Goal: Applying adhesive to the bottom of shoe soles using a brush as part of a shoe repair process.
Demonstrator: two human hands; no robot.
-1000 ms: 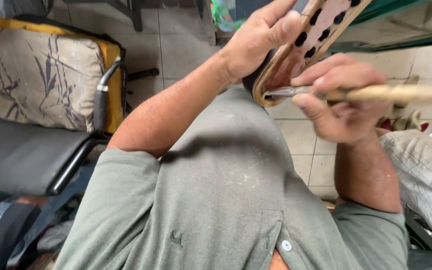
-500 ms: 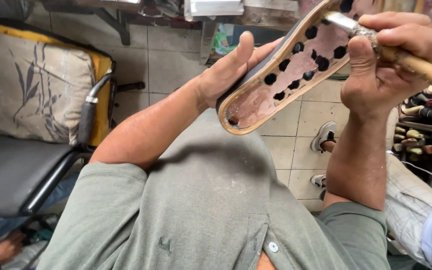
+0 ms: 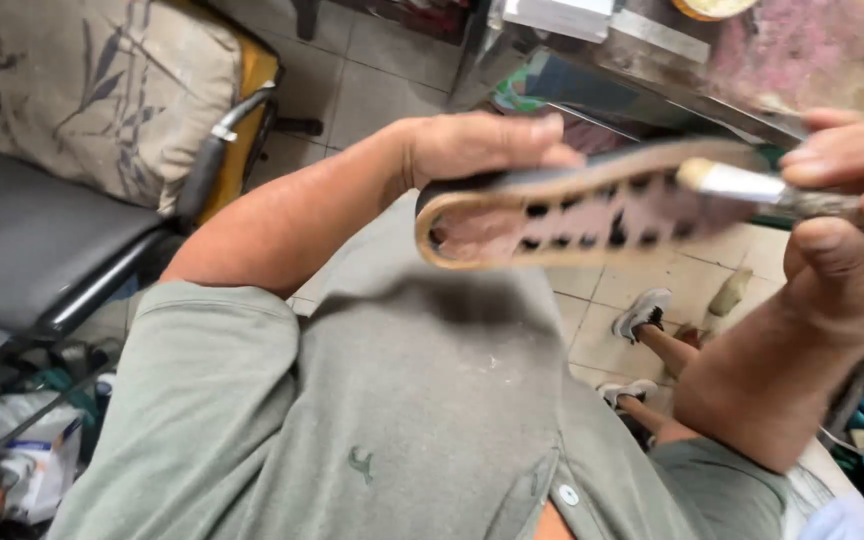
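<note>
A person's left hand (image 3: pixel 477 150) clamps a perforated shoe sole (image 3: pixel 572 215) while right hand (image 3: pixel 842 230) fingers pinch a brush (image 3: pixel 752 185) against it.

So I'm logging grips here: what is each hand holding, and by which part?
The left hand grips the shoe sole along its upper edge near one end. The right hand holds a brush by its handle.

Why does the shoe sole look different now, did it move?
Yes. The shoe sole in the left hand has tipped from slanting steeply to lying nearly flat, and sits lower over the grey shirt. The camera shifted too, so part may be that.
</note>
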